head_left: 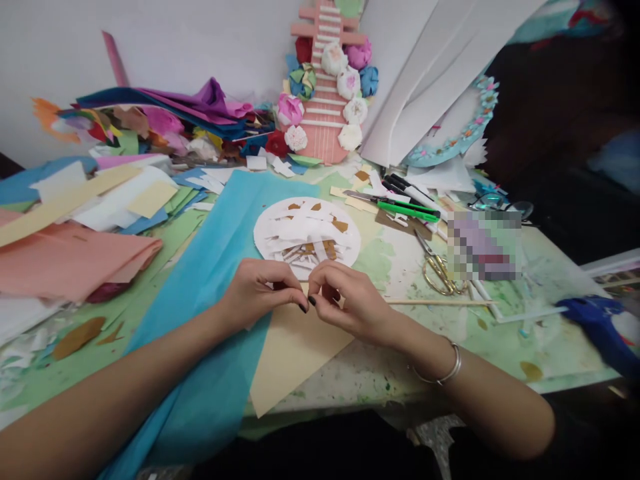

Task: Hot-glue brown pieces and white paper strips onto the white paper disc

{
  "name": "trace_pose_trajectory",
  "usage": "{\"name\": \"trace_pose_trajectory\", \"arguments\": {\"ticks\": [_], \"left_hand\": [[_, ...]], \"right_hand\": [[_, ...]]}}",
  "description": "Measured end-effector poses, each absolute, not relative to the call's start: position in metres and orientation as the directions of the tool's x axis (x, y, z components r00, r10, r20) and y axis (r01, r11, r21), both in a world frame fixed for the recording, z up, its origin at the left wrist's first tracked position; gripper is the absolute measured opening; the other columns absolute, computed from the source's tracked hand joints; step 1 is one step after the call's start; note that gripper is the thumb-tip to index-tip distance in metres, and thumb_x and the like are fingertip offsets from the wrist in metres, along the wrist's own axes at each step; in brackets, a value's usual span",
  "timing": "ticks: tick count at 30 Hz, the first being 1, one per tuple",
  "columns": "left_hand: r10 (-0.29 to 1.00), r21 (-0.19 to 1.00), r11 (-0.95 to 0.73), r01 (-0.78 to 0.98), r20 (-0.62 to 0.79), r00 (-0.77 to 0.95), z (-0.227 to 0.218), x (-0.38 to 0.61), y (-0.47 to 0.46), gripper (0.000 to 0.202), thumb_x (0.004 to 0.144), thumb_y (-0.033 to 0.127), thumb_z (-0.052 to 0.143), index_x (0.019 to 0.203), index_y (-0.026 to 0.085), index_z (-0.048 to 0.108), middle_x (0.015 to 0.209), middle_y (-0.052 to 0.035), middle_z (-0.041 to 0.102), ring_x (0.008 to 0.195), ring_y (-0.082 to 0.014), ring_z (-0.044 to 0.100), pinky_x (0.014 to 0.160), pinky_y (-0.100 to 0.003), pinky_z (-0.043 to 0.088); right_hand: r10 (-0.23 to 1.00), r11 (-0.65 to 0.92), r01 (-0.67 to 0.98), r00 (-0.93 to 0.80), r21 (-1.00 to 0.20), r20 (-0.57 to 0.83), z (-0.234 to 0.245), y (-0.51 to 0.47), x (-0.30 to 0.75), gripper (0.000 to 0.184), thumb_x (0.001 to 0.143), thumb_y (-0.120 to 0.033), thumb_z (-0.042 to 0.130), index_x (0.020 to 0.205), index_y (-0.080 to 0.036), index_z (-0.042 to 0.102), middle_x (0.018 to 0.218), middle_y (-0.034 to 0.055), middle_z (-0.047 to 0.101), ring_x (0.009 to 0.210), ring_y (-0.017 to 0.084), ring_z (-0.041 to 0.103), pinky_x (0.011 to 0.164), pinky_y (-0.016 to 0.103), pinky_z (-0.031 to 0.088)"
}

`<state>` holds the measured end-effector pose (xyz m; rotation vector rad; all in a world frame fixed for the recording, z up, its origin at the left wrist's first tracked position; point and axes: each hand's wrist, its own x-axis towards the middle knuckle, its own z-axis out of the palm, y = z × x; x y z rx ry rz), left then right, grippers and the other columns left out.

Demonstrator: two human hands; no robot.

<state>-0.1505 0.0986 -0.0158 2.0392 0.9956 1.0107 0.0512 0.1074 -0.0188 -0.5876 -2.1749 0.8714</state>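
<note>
My left hand point(260, 290) and my right hand point(347, 297) meet fingertip to fingertip over the near middle of the table, both pinched shut on something too small to make out. They hover above a cream paper sheet point(293, 353) that lies on a light blue sheet point(210, 293). Just beyond my fingers lies a round white paper disc point(305, 230) covered with white strips and small brown scraps. A silver bangle point(445, 370) is on my right wrist.
Gold-handled scissors point(440, 270), a green cutter point(407, 210) and black pens lie to the right, with a thin wooden stick point(435, 303). A blue glue gun point(605, 327) sits far right. Piles of coloured paper point(75, 220) fill the left; a pink paper-flower piece point(327, 87) stands behind.
</note>
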Motion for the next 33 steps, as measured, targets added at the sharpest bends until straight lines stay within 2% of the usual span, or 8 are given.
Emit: {"name": "trace_pose_trajectory", "arguments": {"ticks": [8,11,13,18,20,25,28,33], "left_hand": [[0.838,0.713,-0.537,0.451,0.392,0.379,-0.021,-0.154,0.101,0.018,0.082,0.029,0.071,0.067,0.018,0.073,0.06,0.0004,0.068,0.052,-0.0083,0.055,0.052,-0.019,0.041],[0.844,0.683,-0.536,0.496,0.417,0.337,-0.021,-0.155,0.102,0.017,0.086,0.021,0.06,0.076,0.016,0.072,0.064,-0.0016,0.069,0.055,-0.0092,0.059,0.053,-0.019,0.043],[0.848,0.677,-0.53,0.51,0.414,0.331,-0.018,-0.156,0.103,0.018,0.086,0.016,0.055,0.08,0.016,0.072,0.067,-0.0022,0.071,0.055,-0.009,0.06,0.053,-0.018,0.044],[0.895,0.702,-0.445,0.555,0.345,0.282,-0.005,-0.161,0.102,0.014,0.081,0.026,0.067,0.084,0.018,0.078,0.066,-0.003,0.074,0.055,-0.0126,0.066,0.052,-0.019,0.048],[0.925,0.723,-0.38,0.578,0.309,0.221,0.0,-0.164,0.101,0.016,0.077,0.032,0.071,0.081,0.018,0.078,0.065,-0.0036,0.075,0.056,-0.015,0.068,0.052,-0.02,0.049],[0.96,0.703,-0.276,0.655,0.234,0.153,0.006,-0.171,0.097,0.018,0.073,0.036,0.074,0.07,0.019,0.076,0.065,-0.0038,0.074,0.056,-0.0166,0.067,0.049,-0.02,0.046],[0.965,0.65,-0.262,0.713,0.198,0.174,0.005,-0.174,0.093,0.024,0.075,0.038,0.07,0.064,0.017,0.07,0.06,-0.0027,0.07,0.054,-0.0145,0.061,0.047,-0.02,0.042],[0.936,0.519,-0.342,0.784,0.262,0.235,0.008,-0.175,0.086,0.034,0.086,0.043,0.05,0.062,0.018,0.05,0.053,0.0025,0.052,0.047,-0.0105,0.045,0.045,-0.02,0.033]], "right_hand": [[0.729,0.542,0.102,-0.551,-0.834,0.406,-0.01,0.112,0.057,0.003,0.087,-0.018,0.049,0.085,-0.02,0.049,0.078,-0.001,0.049,0.063,0.01,0.045,0.059,0.025,0.039],[0.808,0.436,0.084,-0.474,-0.896,0.349,-0.007,0.113,0.061,0.018,0.093,-0.024,0.04,0.076,-0.021,0.045,0.065,-0.0034,0.043,0.057,0.01,0.04,0.055,0.025,0.034],[0.823,0.442,0.122,-0.451,-0.889,0.347,-0.007,0.115,0.062,0.028,0.094,-0.027,0.039,0.066,-0.021,0.04,0.058,-0.0042,0.038,0.055,0.01,0.036,0.052,0.025,0.029],[0.767,0.524,0.181,-0.525,-0.832,0.369,-0.009,0.12,0.06,0.045,0.092,-0.034,0.047,0.054,-0.021,0.027,0.053,-0.0058,0.024,0.05,0.008,0.024,0.048,0.025,0.018],[0.753,0.512,0.186,-0.566,-0.838,0.334,-0.01,0.121,0.06,0.048,0.093,-0.037,0.047,0.052,-0.02,0.031,0.05,-0.0061,0.027,0.048,0.007,0.025,0.048,0.025,0.019],[0.739,0.517,0.24,-0.61,-0.822,0.287,-0.012,0.123,0.059,0.041,0.094,-0.034,0.05,0.057,-0.017,0.053,0.049,-0.0044,0.047,0.051,0.008,0.044,0.055,0.022,0.032],[0.736,0.506,0.253,-0.625,-0.824,0.26,-0.013,0.122,0.058,0.038,0.094,-0.029,0.051,0.058,-0.017,0.055,0.046,-0.0048,0.047,0.051,0.008,0.045,0.056,0.021,0.032],[0.732,0.504,0.239,-0.628,-0.83,0.264,-0.011,0.119,0.058,0.036,0.093,-0.027,0.054,0.058,-0.017,0.054,0.046,-0.006,0.045,0.05,0.008,0.045,0.056,0.02,0.033]]}}
